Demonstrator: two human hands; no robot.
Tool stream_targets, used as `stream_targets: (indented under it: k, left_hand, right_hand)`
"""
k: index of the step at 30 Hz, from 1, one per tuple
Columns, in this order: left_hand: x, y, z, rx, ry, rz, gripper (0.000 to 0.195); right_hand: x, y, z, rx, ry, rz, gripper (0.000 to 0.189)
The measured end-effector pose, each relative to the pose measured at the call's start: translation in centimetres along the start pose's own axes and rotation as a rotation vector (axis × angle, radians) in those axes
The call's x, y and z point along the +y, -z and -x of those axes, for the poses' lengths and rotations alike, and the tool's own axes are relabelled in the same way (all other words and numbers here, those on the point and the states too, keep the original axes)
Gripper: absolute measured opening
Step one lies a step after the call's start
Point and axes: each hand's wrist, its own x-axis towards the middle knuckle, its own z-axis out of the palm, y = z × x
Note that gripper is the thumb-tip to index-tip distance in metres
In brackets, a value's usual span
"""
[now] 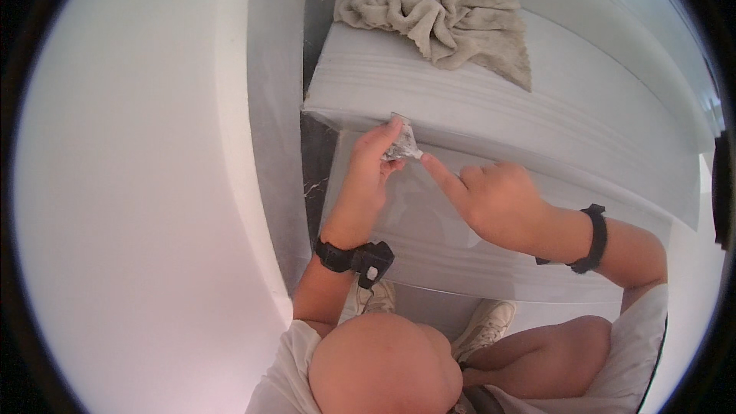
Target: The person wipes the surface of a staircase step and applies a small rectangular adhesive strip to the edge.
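Between the thumb and fingers of my left hand [371, 152] is a small flat piece [404, 141], smeared with grey and white residue. A dab of white paste sits on its lower right corner. Whether it is a thin scraper or a small packet is not clear, since my fingers cover part of it. The extended index fingertip of my right hand [489, 198] touches that white corner, or comes very close to it. The other fingers of this hand are curled, with nothing visible in them. Both hands are over pale stone stair steps, near the edge of the upper step [489, 106].
A crumpled beige cloth [437, 17] lies on the upper step. Below it is a glossy lower step [437, 224]. A white wall [132, 155] with a grey skirting strip [279, 126] runs along the left. Glass-like panelling [650, 40] curves along the upper right.
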Motion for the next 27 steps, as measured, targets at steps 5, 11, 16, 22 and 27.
stream_targets:
  k: [5, 11, 16, 22, 27]
  left_hand:
    - [-0.1, 2.3, -1.6, -0.048, 0.028, 0.126, 0.018]
    - [1.4, 3.9, -1.4, -0.048, 0.039, 0.279, 0.019]
    - [2.7, 3.2, -0.7, 0.103, -0.045, 0.284, 0.022]
    - [0.8, 2.3, -0.1, 0.143, 0.05, 0.229, 0.021]
    - [-2.2, 1.5, 0.9, 0.098, 0.082, -0.034, 0.03]
  right_hand:
    - [0.3, 0.1, -1.5, 0.018, -0.007, -0.029, 0.057]
    - [0.1, 0.4, -4.4, 0.003, -0.019, -0.125, 0.058]
    - [0.7, -0.3, -5.8, 0.088, 0.038, -0.15, 0.056]
    - [0.4, -1.2, -4.3, 0.05, 0.005, -0.04, 0.058]
    - [-1.0, -1.1, -3.5, -0.035, -0.029, 0.217, 0.066]
